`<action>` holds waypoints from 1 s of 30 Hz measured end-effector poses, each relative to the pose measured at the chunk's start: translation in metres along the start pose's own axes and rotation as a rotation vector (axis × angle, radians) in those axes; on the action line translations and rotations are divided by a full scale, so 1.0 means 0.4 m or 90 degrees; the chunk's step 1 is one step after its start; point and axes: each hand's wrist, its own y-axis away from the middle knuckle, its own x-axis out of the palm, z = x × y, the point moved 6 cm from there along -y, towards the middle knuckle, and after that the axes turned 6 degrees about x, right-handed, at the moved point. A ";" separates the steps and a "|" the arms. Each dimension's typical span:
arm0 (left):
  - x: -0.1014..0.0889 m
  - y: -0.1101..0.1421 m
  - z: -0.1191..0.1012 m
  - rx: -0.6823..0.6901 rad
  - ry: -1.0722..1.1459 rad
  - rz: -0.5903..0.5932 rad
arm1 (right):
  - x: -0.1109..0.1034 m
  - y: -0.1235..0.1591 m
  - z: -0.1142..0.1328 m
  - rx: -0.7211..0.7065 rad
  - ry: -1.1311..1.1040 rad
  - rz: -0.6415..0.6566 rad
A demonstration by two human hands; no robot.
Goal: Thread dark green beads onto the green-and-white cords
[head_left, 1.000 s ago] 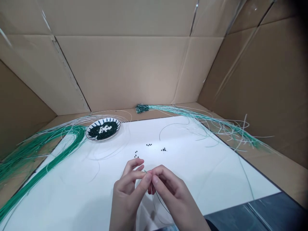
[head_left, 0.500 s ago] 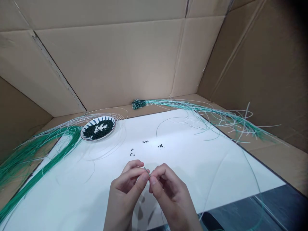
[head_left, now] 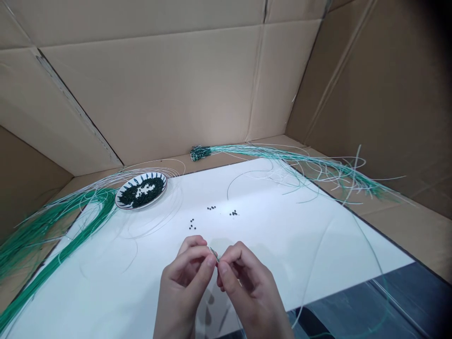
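At the lower middle of the head view, my left hand (head_left: 187, 275) and my right hand (head_left: 249, 280) meet, thumbs and forefingers pinched close together. Between the fingertips runs a short visible piece of thin green strand (head_left: 213, 254), gripped by both hands; most of it is hidden by the fingers. Whether a bead is on it, I cannot tell. Just beyond the hands, tiny dark beads lie on the white board in three small groups: a near-left group (head_left: 192, 224), a middle group (head_left: 211, 207) and a right group (head_left: 233, 213).
A blue-and-white plate (head_left: 144, 189) holds many dark beads. Long green strands (head_left: 84, 226) lie at the left. A bundle with a dark beaded end (head_left: 200, 153) stretches along the back right. Cardboard walls (head_left: 158, 94) surround the white board (head_left: 318, 263).
The whole view has shifted slightly. Both hands keep their pinch, and slightly more of the green strand shows between the fingertips.
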 end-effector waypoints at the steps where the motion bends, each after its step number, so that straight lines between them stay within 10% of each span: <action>1: 0.000 0.000 0.001 0.006 0.001 0.001 | 0.001 0.000 0.000 -0.001 0.005 0.000; 30: -0.034 0.001 -0.024 0.067 -0.044 0.010 | 0.008 -0.004 -0.018 0.019 0.083 0.020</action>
